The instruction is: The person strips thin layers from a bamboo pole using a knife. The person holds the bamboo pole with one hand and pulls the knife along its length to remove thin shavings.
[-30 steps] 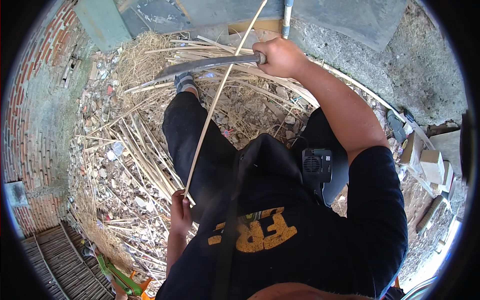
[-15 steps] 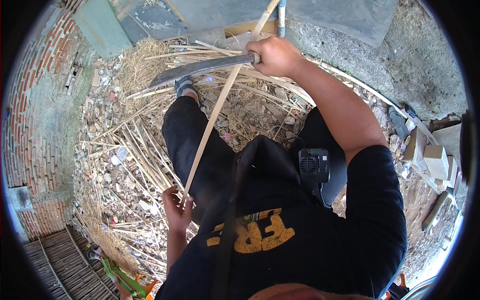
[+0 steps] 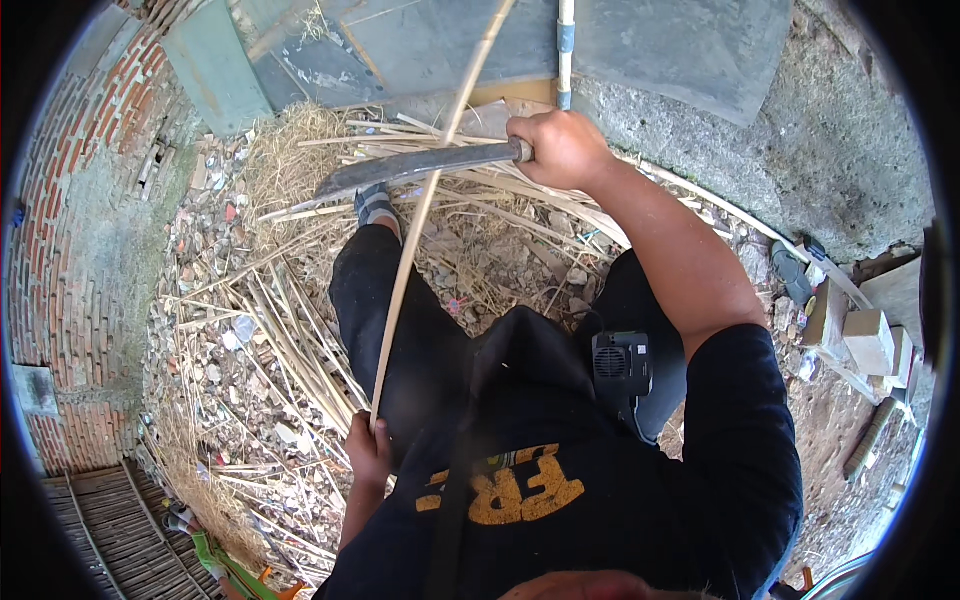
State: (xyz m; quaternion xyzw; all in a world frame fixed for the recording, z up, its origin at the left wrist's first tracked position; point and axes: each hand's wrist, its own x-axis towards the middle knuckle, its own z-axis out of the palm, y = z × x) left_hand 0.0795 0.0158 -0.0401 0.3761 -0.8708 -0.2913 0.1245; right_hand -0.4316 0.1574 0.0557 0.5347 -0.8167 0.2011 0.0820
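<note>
While my left hand (image 3: 368,452) gripped the long pale wooden strip (image 3: 398,290), its length slanted forward-right. My right hand (image 3: 563,148) held the dark metal machete (image 3: 390,170) crosswise.

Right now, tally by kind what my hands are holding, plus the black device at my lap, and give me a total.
Machete: 1, its handle in the right hand, blade pointing left
Long pale strip: 1, its lower end in the left hand
Black boxy device: 1, over the right thigh
Total: 3
</note>
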